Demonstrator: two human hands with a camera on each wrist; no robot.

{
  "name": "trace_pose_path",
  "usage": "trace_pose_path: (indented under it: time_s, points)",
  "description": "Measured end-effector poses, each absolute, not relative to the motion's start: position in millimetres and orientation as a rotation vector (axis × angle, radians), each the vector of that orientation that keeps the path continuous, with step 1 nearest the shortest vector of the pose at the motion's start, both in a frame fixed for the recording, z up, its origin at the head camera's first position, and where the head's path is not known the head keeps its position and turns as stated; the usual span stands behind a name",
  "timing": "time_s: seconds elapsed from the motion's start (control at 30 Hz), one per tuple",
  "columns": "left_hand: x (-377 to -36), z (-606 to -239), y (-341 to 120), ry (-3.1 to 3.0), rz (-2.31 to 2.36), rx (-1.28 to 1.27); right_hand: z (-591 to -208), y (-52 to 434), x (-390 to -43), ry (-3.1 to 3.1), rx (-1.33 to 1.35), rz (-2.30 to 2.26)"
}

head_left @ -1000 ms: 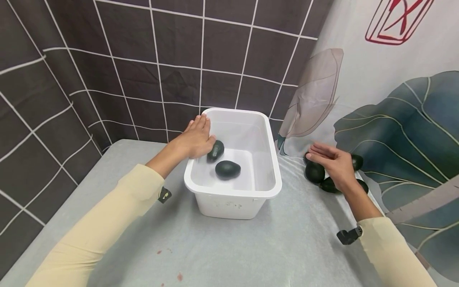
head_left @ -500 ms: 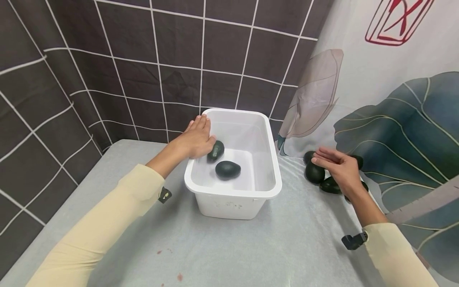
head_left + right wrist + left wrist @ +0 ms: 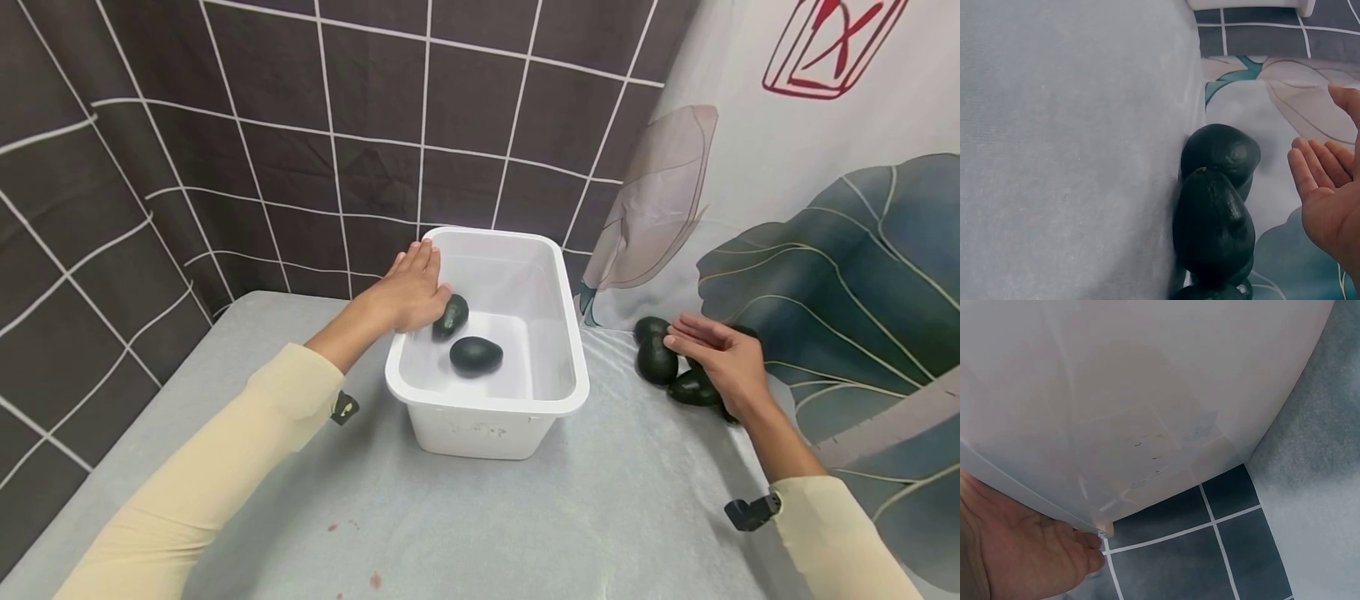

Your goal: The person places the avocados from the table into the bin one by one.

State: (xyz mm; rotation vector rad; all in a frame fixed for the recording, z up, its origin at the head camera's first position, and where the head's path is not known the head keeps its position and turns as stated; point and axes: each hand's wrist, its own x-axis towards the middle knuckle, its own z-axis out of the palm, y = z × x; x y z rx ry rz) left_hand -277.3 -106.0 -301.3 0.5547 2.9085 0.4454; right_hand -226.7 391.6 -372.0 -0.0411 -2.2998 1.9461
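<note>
A white plastic tub (image 3: pixel 570 367) stands on the grey table cover and holds two dark green avocados (image 3: pixel 476 354) (image 3: pixel 452 315). My left hand (image 3: pixel 408 287) lies with straight fingers on the tub's left rim (image 3: pixel 1094 522), near the smaller avocado. At the right, several more avocados (image 3: pixel 657 360) (image 3: pixel 1213 228) lie in a cluster against the backdrop. My right hand (image 3: pixel 720 354) hovers over that cluster with fingers extended and holds nothing; in the right wrist view its palm (image 3: pixel 1332 200) sits beside the fruit.
Dark tiled wall cloth hangs behind the tub (image 3: pixel 337 125). A leaf-printed backdrop (image 3: pixel 825 250) rises close on the right behind the avocados. Small reddish spots mark the grey table cover (image 3: pixel 352 533) near the front.
My right hand has moved right and down, closer over the avocado cluster. The left hand and the tub have stayed put.
</note>
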Motion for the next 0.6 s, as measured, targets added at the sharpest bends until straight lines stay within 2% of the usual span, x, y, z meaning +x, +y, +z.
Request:
trace_pose_path:
  time_s: [0.6]
  points:
    - [-275.9, -300.2, -105.4, 2.906, 0.441, 0.544, -378.4, 396.4, -222.7, -2.258, -0.068, 1.917]
